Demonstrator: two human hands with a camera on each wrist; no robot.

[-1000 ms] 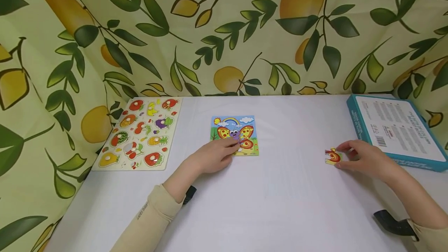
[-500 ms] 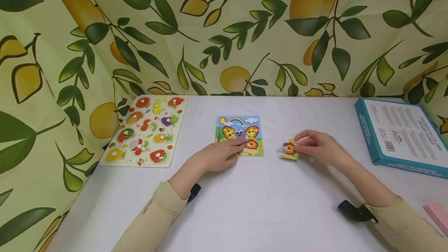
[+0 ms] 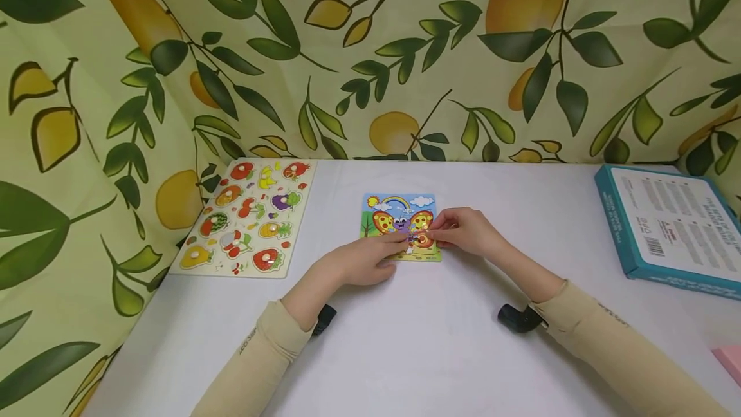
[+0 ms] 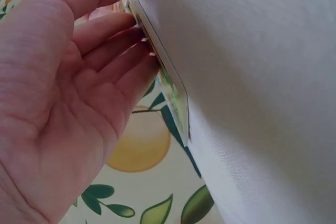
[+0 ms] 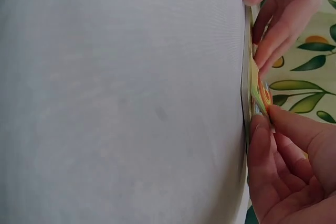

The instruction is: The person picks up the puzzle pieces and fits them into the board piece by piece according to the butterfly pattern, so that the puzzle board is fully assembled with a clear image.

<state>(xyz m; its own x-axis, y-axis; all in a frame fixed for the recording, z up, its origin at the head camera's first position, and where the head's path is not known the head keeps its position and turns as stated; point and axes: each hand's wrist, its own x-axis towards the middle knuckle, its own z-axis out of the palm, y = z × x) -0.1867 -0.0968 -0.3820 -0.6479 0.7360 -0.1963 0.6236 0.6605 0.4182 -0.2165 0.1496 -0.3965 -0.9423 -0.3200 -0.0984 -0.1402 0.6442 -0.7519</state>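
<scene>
A square butterfly picture puzzle (image 3: 408, 201) lies on the white table, with a blue sky, a rainbow and red-and-yellow wings. My left hand (image 3: 366, 259) rests its outstretched fingertips on the puzzle's lower left part, hiding some of the picture. In the left wrist view, those fingers reach to the puzzle's edge (image 4: 177, 109). Thumb and forefinger of my right hand (image 3: 470, 233) pinch a small puzzle piece (image 5: 264, 93) with an orange-red swirl. The piece is tilted over the puzzle's lower right part, close to the left fingertips.
At the left lies a fruit peg board (image 3: 243, 217) with small knobs. A teal box (image 3: 674, 217) with a white printed label lies at the right. Part of a pink object (image 3: 728, 362) shows at the right edge. A fruit-patterned curtain (image 3: 347, 82) borders the table behind.
My right hand has carried the puzzle piece leftward from beside the teal box to the butterfly puzzle. My left hand stays on the puzzle. The head view has shifted slightly.
</scene>
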